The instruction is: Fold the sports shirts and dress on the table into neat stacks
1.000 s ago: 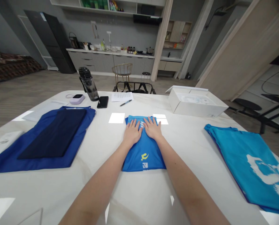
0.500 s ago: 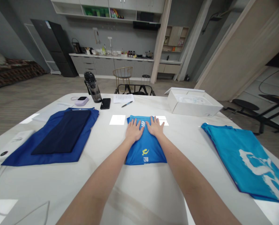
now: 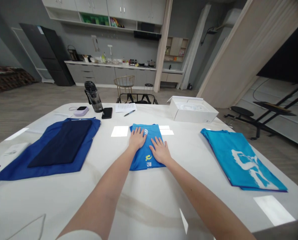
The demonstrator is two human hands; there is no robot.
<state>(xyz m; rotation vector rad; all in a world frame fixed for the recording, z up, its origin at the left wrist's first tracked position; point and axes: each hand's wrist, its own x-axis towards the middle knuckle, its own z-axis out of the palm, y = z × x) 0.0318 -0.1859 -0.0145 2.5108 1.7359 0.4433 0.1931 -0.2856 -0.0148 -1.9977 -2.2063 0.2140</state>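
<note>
— Blue cloth in the middle, was that what both hands were on?

— Yes. The folded blue shirt [image 3: 146, 146] lay flat at the centre of the white tabletop [image 3: 149, 200]. The left hand [image 3: 137, 139] rested open, palm down, on its far left part; the right hand [image 3: 159, 150] lay flat with fingers spread on its near right part, gripping nothing.

— What lay around it?

— To the left, a dark navy garment [image 3: 61, 146] sat on top of a royal blue one [image 3: 19, 166]. To the right, well apart, a turquoise shirt [image 3: 239, 160] with a white print. Behind, a white box [image 3: 192, 111], a dark bottle [image 3: 93, 96], a phone [image 3: 107, 112], and what looked like a pen [image 3: 129, 113] beside a paper, though small.
</note>
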